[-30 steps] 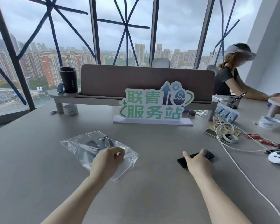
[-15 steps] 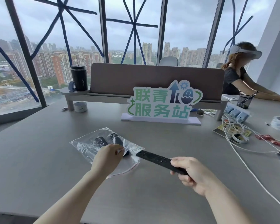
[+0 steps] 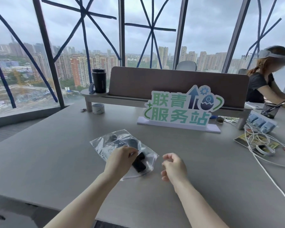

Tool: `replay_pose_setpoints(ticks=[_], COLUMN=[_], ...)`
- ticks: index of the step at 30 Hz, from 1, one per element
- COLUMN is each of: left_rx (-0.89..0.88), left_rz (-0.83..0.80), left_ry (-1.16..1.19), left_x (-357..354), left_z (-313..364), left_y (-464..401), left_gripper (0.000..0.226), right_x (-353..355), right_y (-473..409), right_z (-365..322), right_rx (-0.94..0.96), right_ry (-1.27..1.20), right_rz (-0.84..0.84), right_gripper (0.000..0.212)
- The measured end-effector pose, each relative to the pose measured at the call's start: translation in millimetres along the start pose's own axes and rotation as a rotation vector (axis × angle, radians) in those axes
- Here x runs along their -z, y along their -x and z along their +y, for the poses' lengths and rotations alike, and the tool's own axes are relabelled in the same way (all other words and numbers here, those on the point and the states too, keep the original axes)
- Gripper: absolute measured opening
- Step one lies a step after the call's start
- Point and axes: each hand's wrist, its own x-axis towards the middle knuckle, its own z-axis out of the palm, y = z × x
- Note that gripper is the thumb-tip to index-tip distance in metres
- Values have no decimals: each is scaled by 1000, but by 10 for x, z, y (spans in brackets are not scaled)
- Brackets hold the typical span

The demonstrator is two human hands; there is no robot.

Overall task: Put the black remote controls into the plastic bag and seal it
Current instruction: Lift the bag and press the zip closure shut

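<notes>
A clear plastic bag lies on the grey table in front of me. A black remote control sits inside it, its near end showing at the bag's mouth, with other dark shapes deeper in. My left hand pinches the bag's open edge over the remote. My right hand hovers just right of the bag's mouth, fingers loosely curled and holding nothing.
A green-and-white sign stands behind the bag. White cables, tape rolls and small items crowd the right side. A black tumbler stands on a raised shelf. Another person sits at the far right.
My right hand carried a black remote from the table to the bag, slid it in and let go. My left hand stayed on the bag's mouth.
</notes>
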Motion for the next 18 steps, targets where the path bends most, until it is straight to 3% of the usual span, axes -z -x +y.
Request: replay_pose_setpoints(ticks=[1,4,8,12,14,18], left_rx=[6,35,77,228,344,459], left_rz=[-25,-101,-277,-326,-245,-28], left_ry=[-17,-75,-314,-413,-242,320], left_x=[-11,-31,8,208,382,819], left_z=[1,15,-29,-119,-164,-18], left_y=[31,137,298,394,302,-75], left_gripper=[23,14,52,67,60,19], right_x=[12,-104,-267,-205,-132,-13], right_y=[-26,-126,-309,-225,-127,18], right_z=[-12,-67,-57,-139,-249,-665], right_rx=[21,24,145,174,197,260], right_ry=[78,274,408,369,370,311], right_rz=[-16,-139,-13,43,31,26], right_gripper=[16,38,30,32,32,31])
